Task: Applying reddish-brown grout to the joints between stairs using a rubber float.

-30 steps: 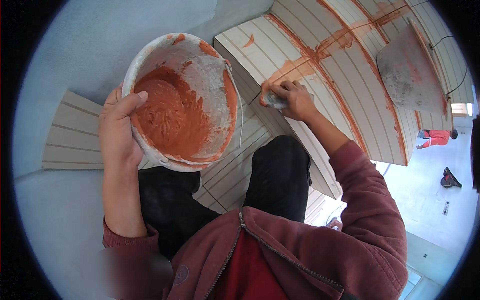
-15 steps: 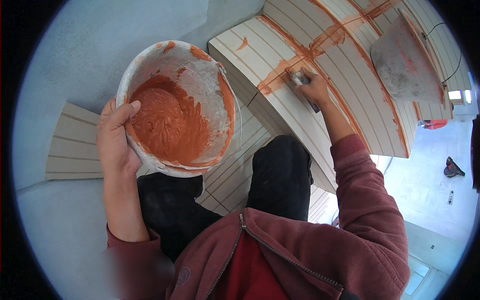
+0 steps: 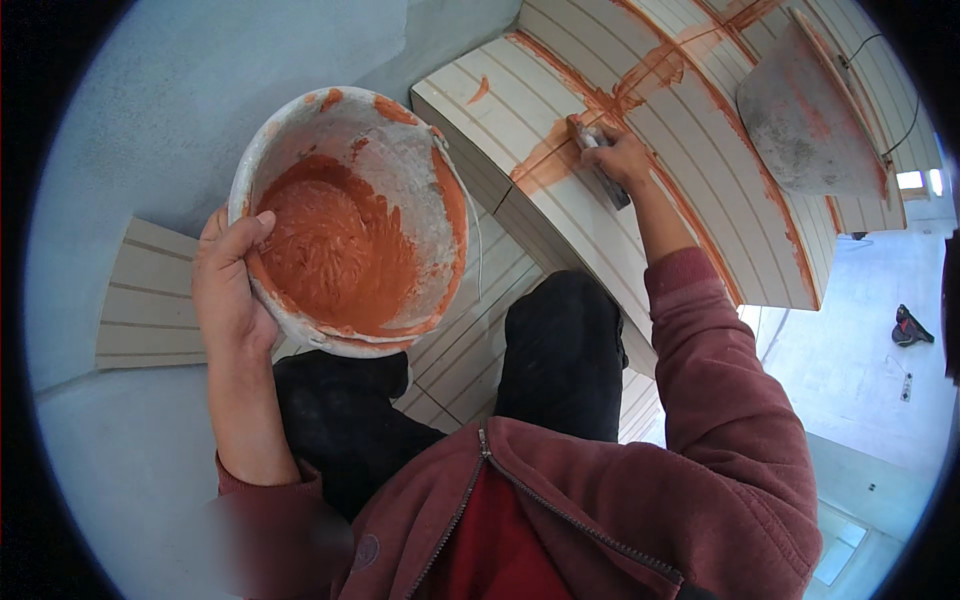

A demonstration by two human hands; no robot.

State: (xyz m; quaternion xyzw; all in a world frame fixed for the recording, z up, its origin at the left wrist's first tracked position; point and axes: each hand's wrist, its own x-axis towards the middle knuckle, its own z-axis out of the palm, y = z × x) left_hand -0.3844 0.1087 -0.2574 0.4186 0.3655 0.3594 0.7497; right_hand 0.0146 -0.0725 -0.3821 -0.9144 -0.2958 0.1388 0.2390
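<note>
The pale, striped tiled steps (image 3: 720, 170) rise in front of you and toward the right, with orange lines along their edges. The bluish wall (image 3: 200, 110) stands at your left. Your two legs in dark trousers (image 3: 562, 360) are below, one at each side of the middle. The whitish bucket (image 3: 410, 175) is over your left leg, tilted so that its mouth looks toward you, and the thick orange paste (image 3: 335, 245) covers its bottom. A grey bucket (image 3: 800, 125) with a wire handle is on the steps at the far right. Your left grip (image 3: 230, 285) is closed on the rim of the whitish bucket, with the thumb inside and the fingers outside. Your right grip (image 3: 622, 160) is closed around the flat trowel (image 3: 612, 190), which is at the tile joint, just beside the orange smear (image 3: 545, 158). Near the upper-left corner of this step there is a small curved orange mark (image 3: 480, 90).
</note>
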